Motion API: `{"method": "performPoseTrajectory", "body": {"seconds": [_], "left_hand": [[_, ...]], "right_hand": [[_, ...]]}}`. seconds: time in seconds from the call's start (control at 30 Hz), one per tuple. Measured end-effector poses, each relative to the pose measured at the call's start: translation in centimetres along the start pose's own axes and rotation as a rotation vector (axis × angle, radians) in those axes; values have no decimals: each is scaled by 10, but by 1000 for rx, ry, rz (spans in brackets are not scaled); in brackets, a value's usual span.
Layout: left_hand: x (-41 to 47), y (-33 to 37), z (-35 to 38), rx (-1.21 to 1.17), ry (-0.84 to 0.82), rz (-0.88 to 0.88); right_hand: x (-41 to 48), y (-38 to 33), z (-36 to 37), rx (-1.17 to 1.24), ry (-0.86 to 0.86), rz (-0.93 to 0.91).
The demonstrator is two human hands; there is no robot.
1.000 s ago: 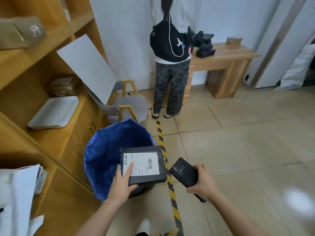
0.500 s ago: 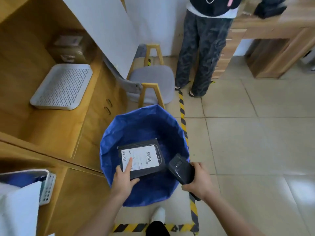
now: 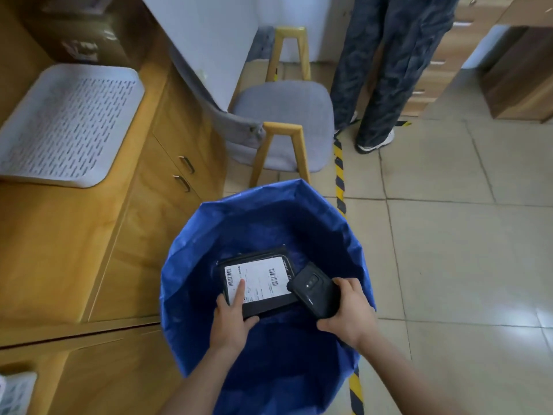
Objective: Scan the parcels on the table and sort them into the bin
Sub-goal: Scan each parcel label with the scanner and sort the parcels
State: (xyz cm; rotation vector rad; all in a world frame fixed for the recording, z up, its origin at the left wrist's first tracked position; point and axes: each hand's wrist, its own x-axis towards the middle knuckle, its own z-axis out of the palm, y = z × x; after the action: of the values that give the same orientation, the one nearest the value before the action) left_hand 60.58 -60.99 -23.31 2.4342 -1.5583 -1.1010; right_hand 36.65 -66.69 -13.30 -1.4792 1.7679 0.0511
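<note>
Seen from above, a person's two bare arms reach over a round bin (image 3: 191, 250) lined with blue plastic, standing on a tiled floor. The left hand (image 3: 232, 320) grips a flat black parcel (image 3: 263, 307) by its near edge, forefinger stretched across its white barcode label (image 3: 258, 281); the parcel is inside the mouth of the bin, lying roughly flat. The right hand (image 3: 350, 313) is curled around a black handheld scanner (image 3: 314, 290), whose tip overlaps the parcel's right corner. Left of the bin, a wooden counter (image 3: 125, 211) carries a white perforated tray (image 3: 65, 121). Beyond the bin are a grey-cushioned chair (image 3: 284, 115), yellow-and-black floor tape (image 3: 339, 175), and another person's legs (image 3: 389, 70).
</note>
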Motion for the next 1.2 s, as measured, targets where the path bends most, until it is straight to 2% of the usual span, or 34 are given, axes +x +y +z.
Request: {"method": "performPoseTrajectory", "body": {"seconds": [0.33,0.57,0.7,0.9,1.2], "left_hand": [[74,-24,66,-25,28,-74],[87,-50,92,106,-254,-197],[75,-38,79,159,-266,-80],[51,2,26,109,-217,-6],[-21,94,-57,118,-120,329]], "right_hand": [[75,19,47,-12,-5,17],[85,34,67,-18,-44,58],[73,30,57,-8,-37,61],[38,10,20,24,-9,45],[-56,21,-54,126,88,91]]}}
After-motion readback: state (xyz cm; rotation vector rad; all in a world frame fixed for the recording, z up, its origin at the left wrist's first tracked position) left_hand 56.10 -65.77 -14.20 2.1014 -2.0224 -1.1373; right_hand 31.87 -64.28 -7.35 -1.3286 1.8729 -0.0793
